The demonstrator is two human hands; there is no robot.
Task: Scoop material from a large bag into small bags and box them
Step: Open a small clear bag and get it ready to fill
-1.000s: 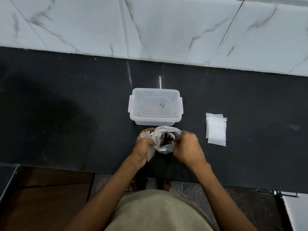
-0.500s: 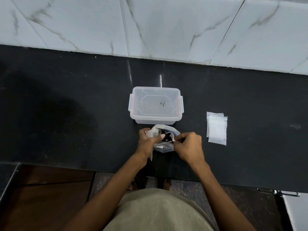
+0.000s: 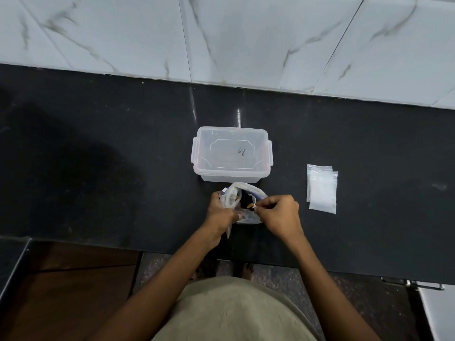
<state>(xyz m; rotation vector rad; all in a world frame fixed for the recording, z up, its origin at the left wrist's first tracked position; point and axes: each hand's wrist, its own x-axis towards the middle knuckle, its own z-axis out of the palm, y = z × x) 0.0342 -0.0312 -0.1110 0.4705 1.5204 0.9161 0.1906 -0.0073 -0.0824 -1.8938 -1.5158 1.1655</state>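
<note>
Left hand (image 3: 219,212) gripped small bag (image 3: 230,201), fingers curled round its mouth, at large bag (image 3: 246,205)'s left rim. Right hand (image 3: 278,215) pinched small scoop (image 3: 252,205), handle pointing back toward right hand, bowl over dark material. Small bag lay just left of scoop, touching large bag. Box (image 3: 231,153) sat just beyond both hands, lid on. Spare bags (image 3: 321,188) well right of right hand, nearer it.

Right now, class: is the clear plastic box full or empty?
Empty: the clear plastic box shows only its bare base; no small bags lie inside.
</note>
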